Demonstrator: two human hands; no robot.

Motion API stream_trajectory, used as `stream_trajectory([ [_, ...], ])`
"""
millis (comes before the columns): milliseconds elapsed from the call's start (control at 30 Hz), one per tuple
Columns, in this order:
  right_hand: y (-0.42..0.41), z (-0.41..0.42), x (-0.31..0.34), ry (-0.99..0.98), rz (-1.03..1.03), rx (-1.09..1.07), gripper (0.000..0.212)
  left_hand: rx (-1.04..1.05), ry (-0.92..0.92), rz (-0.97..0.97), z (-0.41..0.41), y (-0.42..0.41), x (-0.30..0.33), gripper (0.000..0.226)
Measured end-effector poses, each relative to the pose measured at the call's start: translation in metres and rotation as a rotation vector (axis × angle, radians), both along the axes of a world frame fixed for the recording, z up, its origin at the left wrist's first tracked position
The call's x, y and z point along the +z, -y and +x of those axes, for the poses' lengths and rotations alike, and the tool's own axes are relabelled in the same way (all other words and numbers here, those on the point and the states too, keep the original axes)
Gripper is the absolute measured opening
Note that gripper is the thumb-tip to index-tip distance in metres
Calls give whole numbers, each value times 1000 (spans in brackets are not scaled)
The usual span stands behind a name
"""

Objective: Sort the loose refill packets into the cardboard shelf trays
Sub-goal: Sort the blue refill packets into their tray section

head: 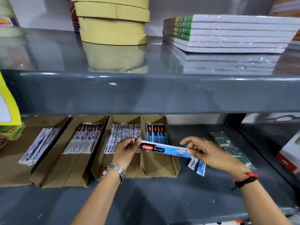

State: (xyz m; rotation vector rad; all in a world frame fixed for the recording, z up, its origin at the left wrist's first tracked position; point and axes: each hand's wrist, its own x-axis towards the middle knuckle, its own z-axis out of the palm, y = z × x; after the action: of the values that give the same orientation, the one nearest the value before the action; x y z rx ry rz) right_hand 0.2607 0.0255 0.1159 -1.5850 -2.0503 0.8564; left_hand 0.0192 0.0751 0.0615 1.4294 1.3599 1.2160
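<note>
I have a blue refill packet (164, 149) stretched crosswise between my hands, just above the front of the rightmost cardboard compartment (159, 166). My left hand (128, 149) pinches its red-and-black end between thumb and fingers; my right hand (206, 151) nips the pale end with thumb and forefinger, the other fingers spread loose. At the back of that compartment lies a stack of blue packets (156, 131) that looks like the same kind, so I judge this is the placing step: I've matched the packet and need to turn it lengthwise and lay it on that stack. The neighbouring trays (84, 137) hold white and purple-printed kinds. On the shelf (162, 200) just right of the tray, under my right hand, a few loose packets (197, 166) wait, and a green bundle (230, 146) lies further right. Sorting looks well along but not finished.
</note>
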Motion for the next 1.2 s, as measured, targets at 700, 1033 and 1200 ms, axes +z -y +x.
stream_trajectory([
  [700, -64, -50, -48, -34, 32, -509, 24, -126, -1093, 16, -15, 17, -103, 80],
  [1033, -11, 24, -101, 322, -107, -851, 42, -89, -1175, 28, -19, 17, -105, 83],
  [1200, -14, 30, -105, 210, -102, -919, 25, -72, -1173, 45, -18, 17, -105, 83],
])
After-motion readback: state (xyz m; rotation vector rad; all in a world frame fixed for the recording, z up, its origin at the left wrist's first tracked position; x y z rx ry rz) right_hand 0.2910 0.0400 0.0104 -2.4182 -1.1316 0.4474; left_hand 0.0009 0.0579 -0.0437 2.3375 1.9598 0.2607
